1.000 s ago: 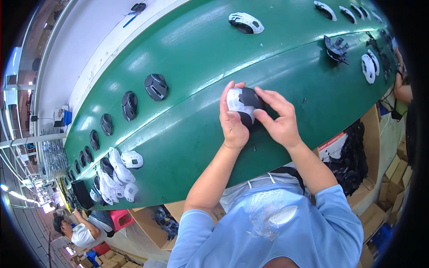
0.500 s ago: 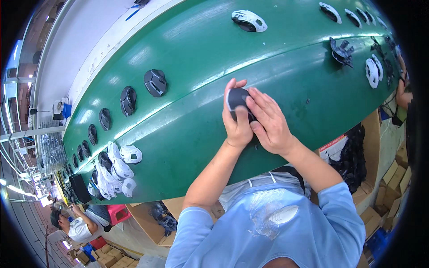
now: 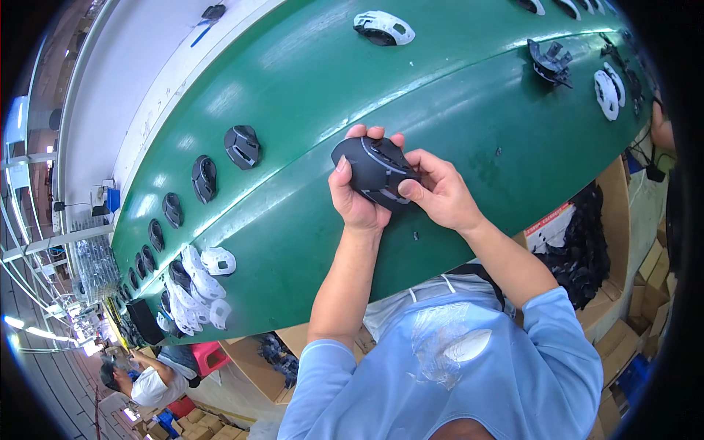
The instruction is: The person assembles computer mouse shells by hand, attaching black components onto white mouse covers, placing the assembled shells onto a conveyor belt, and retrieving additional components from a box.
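Note:
A black computer mouse with grey trim lines is held above the green bench, its patterned top turned up. My left hand is closed round its left end, thumb on the near side and fingertips showing over the far edge. With thumb and bent fingers, my right hand grips the right end. Its underside is hidden. Left of my hands, similar black mice stand in a row, the nearest being a black mouse. A white mouse shell lies at the far side.
The green bench carries a pile of white shells at the left. At the right lie a black plastic part and white shells. A cardboard box with black parts stands below the bench edge. Another person is at lower left.
The mouse has turned, so its patterned top and trim now show. My right hand has gone from lying flat against it to gripping its right end. My view has shifted slightly.

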`<state>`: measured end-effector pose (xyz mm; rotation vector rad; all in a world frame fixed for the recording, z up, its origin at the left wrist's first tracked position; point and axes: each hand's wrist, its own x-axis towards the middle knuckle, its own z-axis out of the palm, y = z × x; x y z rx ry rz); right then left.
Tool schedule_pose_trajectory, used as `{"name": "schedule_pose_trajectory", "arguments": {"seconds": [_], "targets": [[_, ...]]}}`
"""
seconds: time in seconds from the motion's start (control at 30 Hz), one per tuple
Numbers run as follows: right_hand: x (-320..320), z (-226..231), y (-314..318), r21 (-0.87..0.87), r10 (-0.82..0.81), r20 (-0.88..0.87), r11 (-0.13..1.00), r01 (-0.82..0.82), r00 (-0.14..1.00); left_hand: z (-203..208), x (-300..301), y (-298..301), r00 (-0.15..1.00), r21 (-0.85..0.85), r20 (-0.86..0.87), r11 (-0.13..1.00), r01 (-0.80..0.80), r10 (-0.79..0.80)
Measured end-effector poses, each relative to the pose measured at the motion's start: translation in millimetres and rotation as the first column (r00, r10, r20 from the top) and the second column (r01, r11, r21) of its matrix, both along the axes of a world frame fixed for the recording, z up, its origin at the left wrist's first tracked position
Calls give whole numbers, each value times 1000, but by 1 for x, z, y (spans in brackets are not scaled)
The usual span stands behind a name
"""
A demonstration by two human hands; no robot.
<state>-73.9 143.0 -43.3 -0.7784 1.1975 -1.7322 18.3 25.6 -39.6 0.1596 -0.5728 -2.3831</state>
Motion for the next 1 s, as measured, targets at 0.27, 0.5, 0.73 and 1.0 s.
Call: {"name": "schedule_pose_trajectory", "arguments": {"seconds": [0.27, 0.5, 0.73, 1.0], "targets": [[2, 5, 2, 97, -61, -426, 989, 112, 903, 7, -2, 6, 989, -97, 102, 990, -101, 111], [4, 21, -12, -68, -135, -216, 990, 123, 967, 0, 13, -3, 732, -857, 286, 507, -94, 619], [12, 13, -24, -177, -120, -60, 978, 108, 991, 18, 19, -11, 725, -937, 218, 348, -32, 653], [1, 22, -36, -107, -153, 134, 980, 168, 979, 8, -13, -87, 757, -775, 475, 621, 118, 448]]}}
